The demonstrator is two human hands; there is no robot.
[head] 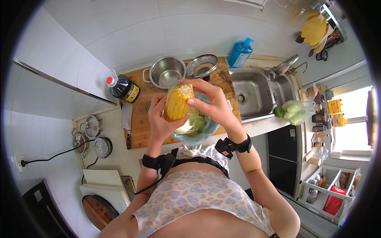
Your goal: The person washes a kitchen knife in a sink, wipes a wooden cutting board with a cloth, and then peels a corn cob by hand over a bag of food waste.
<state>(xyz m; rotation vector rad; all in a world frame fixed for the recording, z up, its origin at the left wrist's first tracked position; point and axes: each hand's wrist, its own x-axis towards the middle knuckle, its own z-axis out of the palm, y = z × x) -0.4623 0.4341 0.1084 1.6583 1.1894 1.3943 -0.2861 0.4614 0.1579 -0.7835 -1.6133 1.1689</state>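
Both hands hold one ear of yellow corn close to the camera, its pale broken end tilted up and to the right. My left hand wraps its left side, the thumb across the lower part. At the upper right, my right hand has its thumb and fingers near the pale end, where some pale husk or silk clings. Below the corn is a container lined with a bluish plastic bag, partly hidden by the hands. Pale green corn husks lie in it.
On the wooden cutting board stand a steel pot and a glass lid. A cleaver lies at its left edge beside a dark sauce jug. To the right are a sink, blue soap bottle and bagged vegetables.
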